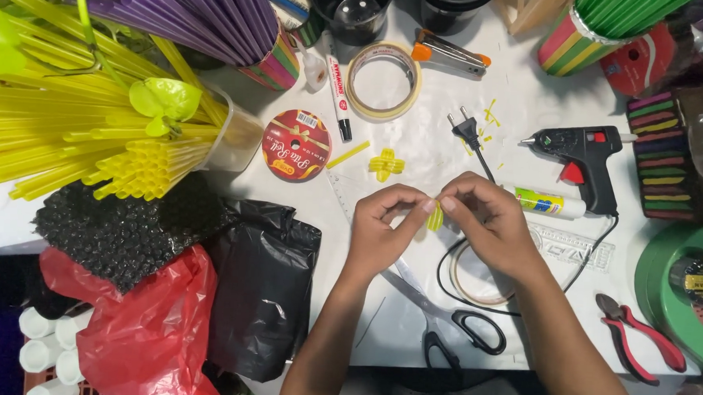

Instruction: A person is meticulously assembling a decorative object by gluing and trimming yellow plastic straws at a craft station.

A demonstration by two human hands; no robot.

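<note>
A white craft table [418, 145] crowded w/ supplies: a big bundle of yellow straws [74, 139] at left, a black glue gun [582, 161] at right, scissors [449, 323] near the front edge. At centre the person's left hand [378, 227] and right hand [490, 221] meet, fingertips of both pinched on a small folded yellow straw piece [435, 217], held just above the table. Its long axis runs approx. upright in view, toward and away from the person. One finished yellow cross-shaped piece [386, 165] lies beyond the hands; the held one looks part-formed.
</note>
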